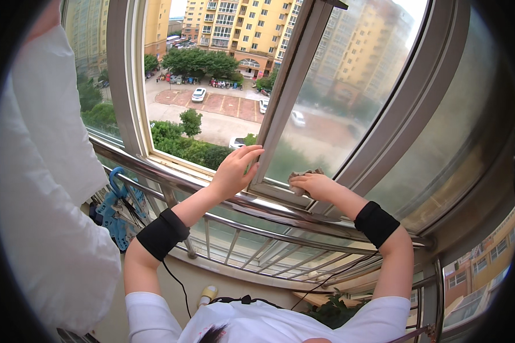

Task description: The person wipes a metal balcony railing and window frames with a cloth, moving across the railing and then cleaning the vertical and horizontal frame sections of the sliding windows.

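Observation:
My right hand holds a crumpled grey-brown cloth at the lower part of a sliding window pane, just above its bottom frame. The pane looks hazy. My left hand is raised beside the upright metal frame of that sash, fingers spread slightly and nothing held; its fingertips are at the frame's edge, and whether they touch it I cannot tell. To the left of the sash the window opening shows trees, parked cars and yellow buildings outside.
A shiny metal railing runs between me and the window. White fabric hangs at the left, near a blue plastic clothes hanger. A leafy plant stands low at the right. Thin black cables hang from both armbands.

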{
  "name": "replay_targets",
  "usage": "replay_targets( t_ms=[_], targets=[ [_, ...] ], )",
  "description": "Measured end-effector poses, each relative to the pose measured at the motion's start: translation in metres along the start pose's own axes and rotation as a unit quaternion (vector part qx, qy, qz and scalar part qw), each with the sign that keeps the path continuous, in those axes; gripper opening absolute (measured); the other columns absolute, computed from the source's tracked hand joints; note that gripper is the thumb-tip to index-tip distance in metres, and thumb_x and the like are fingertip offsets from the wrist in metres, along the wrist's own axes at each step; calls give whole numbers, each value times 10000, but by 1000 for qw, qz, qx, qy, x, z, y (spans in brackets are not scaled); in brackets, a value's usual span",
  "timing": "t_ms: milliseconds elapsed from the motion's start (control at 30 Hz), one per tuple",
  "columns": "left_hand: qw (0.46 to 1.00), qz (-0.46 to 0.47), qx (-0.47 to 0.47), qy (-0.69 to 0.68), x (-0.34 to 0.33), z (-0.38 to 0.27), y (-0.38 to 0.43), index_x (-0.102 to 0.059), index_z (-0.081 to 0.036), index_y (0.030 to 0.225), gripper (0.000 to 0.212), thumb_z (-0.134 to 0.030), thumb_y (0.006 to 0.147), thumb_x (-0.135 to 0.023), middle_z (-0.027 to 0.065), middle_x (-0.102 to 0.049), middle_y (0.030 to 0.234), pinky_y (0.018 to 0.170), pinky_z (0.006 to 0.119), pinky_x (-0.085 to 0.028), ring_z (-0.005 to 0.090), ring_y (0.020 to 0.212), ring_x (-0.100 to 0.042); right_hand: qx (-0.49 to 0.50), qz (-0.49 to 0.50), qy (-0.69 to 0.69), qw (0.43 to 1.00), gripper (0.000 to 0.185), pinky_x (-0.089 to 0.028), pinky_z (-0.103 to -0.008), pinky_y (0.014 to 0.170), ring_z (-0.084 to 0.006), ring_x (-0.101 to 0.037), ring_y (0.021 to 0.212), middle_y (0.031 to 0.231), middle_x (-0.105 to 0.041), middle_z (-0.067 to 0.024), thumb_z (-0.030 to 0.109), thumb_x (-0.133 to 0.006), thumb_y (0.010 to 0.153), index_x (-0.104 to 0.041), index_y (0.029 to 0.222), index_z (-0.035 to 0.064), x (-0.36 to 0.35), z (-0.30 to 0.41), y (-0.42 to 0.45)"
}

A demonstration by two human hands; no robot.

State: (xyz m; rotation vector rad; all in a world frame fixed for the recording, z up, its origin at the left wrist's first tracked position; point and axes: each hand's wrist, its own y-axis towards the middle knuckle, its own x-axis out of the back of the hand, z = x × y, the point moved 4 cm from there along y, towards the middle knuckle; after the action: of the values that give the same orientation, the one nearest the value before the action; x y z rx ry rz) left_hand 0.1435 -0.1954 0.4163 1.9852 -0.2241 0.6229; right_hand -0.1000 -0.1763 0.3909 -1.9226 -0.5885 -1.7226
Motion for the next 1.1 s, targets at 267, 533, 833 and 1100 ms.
replay_targets(
  t_ms=[267,533,833,1100],
  targets=[
    [900,80,196,-380,-48,18,22,-496,19,1191,395,-269,921,-482,124,-567,1140,896,289,-420,178,1054,-538,-155,-138,690,694,306,-465,-279,879,-163,-553,1003,1123,-553,-87,64,-426,918,-466,1215,7,50,6,-17],
    [624,274,360,-637,-71,-11,9,-272,-12,1360,824,-657,849,-318,159,-467,1276,976,380,-387,254,1195,-450,-129,-183,818,530,321,-499,-341,865,-217,-573,1013,1137,-549,-114,64,-443,905,-449,1222,17,28,0,-16],
    [682,189,386,-592,-70,-4,10,-426,-14,1270,669,-552,872,-420,95,-568,1154,964,323,-371,200,1116,-512,-177,-416,545,706,272,-464,-267,799,-160,-572,941,1022,-598,-109,90,-556,866,-495,1104,-27,9,-13,12],
    [850,109,354,-375,-73,6,4,-569,30,1088,377,-174,788,-672,63,-637,964,801,236,-439,102,906,-578,-267,-336,553,714,307,-463,-259,764,-151,-584,884,944,-621,-115,135,-653,800,-551,1032,-38,1,-6,12]
  ],
)
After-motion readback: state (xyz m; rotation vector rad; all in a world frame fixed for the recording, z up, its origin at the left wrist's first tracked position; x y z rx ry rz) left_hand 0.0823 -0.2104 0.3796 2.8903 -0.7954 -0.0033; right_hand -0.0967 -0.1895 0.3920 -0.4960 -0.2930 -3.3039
